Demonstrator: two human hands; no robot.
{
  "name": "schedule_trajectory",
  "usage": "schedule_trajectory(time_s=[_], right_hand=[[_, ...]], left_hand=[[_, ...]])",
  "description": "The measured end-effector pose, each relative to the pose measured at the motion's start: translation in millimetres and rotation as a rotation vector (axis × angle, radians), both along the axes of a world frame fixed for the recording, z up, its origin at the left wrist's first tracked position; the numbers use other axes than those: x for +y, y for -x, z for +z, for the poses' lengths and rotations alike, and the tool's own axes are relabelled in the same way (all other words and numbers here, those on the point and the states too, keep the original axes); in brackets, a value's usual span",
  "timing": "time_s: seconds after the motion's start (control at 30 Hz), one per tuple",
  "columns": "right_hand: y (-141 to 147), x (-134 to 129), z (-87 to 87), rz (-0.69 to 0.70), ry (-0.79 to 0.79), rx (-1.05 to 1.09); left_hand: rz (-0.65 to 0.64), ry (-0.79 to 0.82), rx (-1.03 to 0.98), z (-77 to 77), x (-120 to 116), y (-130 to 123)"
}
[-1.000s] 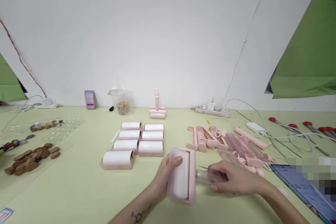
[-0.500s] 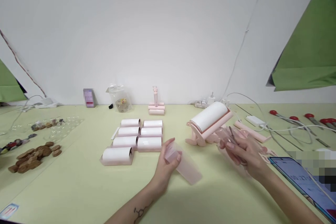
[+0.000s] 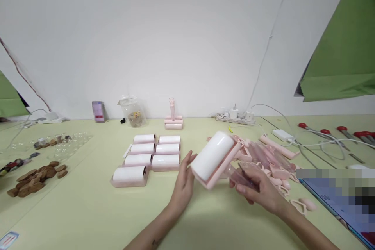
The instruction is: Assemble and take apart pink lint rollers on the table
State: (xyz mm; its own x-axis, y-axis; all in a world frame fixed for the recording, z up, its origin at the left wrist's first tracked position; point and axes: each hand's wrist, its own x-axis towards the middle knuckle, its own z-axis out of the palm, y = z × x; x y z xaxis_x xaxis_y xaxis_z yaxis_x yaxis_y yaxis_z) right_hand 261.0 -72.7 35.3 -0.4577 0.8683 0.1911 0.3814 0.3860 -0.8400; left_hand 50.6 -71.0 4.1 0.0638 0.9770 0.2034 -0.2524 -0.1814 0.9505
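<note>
A pink lint roller (image 3: pixel 213 157) with a white sticky roll is held tilted above the table. My right hand (image 3: pixel 258 187) is closed around its clear pinkish handle (image 3: pixel 238 176). At the roller's other end is my left hand (image 3: pixel 185 177), its fingers partly hidden behind the white roll. The translucent pink cover in my left hand is almost wholly hidden behind the roller. To the left, several white rolls in pink covers (image 3: pixel 166 161) lie in two columns. Behind my right hand is a pile of pink handles and small pink parts (image 3: pixel 263 156).
An upright pink roller (image 3: pixel 173 121) stands near the wall beside a clear bag (image 3: pixel 134 115). At the left are brown pieces (image 3: pixel 38 179) and clear plastic packaging (image 3: pixel 72 144). Cables, a power strip (image 3: pixel 236 118), red-ended tools (image 3: pixel 325 133) and a phone (image 3: pixel 331 199) are on the right.
The lint roller has moved left and toward me in my right hand, up to my left hand. My left hand has turned, and its cover has gone behind the roller.
</note>
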Motion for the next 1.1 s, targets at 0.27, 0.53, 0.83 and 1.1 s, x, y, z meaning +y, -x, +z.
schedule_trajectory(time_s=[0.27,0.53,0.83,1.1], right_hand=[[0.1,-6.5,13.0,-0.05,-0.158,-0.399],[6.2,-44.1,8.5,-0.246,-0.224,-0.34],[28.7,-64.3,17.9,-0.328,-0.473,-0.563],[40.8,-67.8,15.3,-0.356,-0.658,-0.759]], left_hand=[[-0.423,0.251,-0.099,14.8,-11.7,3.4],[-0.239,0.32,-0.078,12.2,-17.4,-8.7],[-0.081,-0.007,0.189,11.0,-21.2,-7.4],[-0.074,-0.111,0.28,15.1,-26.6,-8.0]])
